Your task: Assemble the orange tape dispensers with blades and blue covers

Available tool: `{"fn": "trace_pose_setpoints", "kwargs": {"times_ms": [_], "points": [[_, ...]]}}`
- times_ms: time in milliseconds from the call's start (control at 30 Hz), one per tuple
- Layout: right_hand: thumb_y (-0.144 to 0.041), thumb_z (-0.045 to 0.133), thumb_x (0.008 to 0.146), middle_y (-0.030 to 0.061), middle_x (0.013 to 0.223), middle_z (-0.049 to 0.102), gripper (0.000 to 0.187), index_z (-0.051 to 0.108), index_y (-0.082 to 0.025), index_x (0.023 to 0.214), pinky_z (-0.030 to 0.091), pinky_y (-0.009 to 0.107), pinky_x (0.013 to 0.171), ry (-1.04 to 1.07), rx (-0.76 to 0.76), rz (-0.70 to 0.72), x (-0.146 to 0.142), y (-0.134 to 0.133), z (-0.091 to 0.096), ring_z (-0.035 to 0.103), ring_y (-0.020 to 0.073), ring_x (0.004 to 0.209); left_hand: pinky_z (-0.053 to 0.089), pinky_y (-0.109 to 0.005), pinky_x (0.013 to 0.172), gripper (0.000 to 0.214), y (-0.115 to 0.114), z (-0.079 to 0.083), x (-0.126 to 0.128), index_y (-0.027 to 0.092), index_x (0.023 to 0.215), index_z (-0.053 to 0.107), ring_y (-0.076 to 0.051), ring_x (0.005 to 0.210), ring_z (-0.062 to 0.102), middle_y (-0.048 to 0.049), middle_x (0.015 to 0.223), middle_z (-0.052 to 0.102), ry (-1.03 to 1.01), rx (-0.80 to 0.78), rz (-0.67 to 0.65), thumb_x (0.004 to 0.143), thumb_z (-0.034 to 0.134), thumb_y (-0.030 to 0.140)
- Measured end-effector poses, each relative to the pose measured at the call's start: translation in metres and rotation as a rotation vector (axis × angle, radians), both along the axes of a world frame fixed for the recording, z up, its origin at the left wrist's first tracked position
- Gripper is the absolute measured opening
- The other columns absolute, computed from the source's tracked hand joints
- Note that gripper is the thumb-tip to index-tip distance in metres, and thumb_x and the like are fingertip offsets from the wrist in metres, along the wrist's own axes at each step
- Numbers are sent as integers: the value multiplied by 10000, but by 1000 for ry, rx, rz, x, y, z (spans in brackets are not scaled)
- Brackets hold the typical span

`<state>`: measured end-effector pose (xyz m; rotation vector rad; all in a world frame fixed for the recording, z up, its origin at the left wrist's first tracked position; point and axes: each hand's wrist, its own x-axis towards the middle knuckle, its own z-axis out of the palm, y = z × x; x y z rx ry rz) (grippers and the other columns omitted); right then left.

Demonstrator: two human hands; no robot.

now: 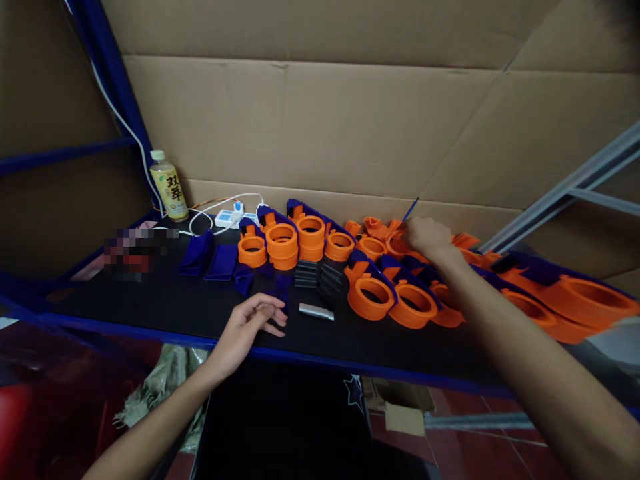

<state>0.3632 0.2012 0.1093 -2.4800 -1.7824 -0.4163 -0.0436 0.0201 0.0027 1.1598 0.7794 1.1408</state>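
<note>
Over the front edge of the black tabletop, my left hand [257, 315] is loosely curled with its fingers apart and nothing in them. Close to its fingertips lie a small silver-grey bar [316, 311], black ribbed pieces [306, 274] and dark blue flat pieces [221, 262]. At the back, my right hand [427, 237] is closed among orange ring-shaped plastic parts [373, 248]; its fingertips are hidden. A thin blue stick [411, 209] shows beside its knuckles, and I cannot tell if the hand holds it. Orange rings with blue arms [413, 305] lie below the right wrist.
A yellow-labelled bottle [170, 188] stands at the back left, beside a white power strip [230, 217] and cables. Stacked orange rings [281, 245] occupy the middle. Cardboard [310, 127] walls the back. A blue frame post [113, 73] rises left, a metal strut [565, 187] right.
</note>
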Motion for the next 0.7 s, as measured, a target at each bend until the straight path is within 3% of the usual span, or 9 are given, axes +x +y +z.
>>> {"fn": "trace_pose_setpoints", "kwargs": {"times_ms": [233,400,567,700], "points": [[-339,633,944,125,1261,609,355,606,-151,1244,542,407,907,10,6,1,3,-3,-6,629,232,1090,616,-397,772,289,1,0,-1,154,1044,706,-213,832,688,-82,896,697,-2,-1,-3,929,606,398],[-188,555,937,296,1195,659,331,695,-95,1221,447,437,900,135,162,66,4,-11,9,610,353,1167,611,-401,776,288,1,0,-1,155,1041,707,-210,823,690,-77,891,698,-4,-1,-8,933,601,400],[-247,539,954,226,1155,712,340,694,-80,1206,457,330,881,366,319,212,-14,-36,29,657,260,1067,599,-424,808,321,1,0,-2,145,1073,715,-239,880,687,-101,923,714,-9,-4,-33,926,604,408],[-341,507,980,117,1082,752,333,673,-179,1219,532,272,770,586,315,399,-61,-90,23,694,192,910,564,-463,893,395,0,6,-4,157,1226,673,-311,1108,646,-160,1125,716,-64,34,-128,937,578,408]]}}
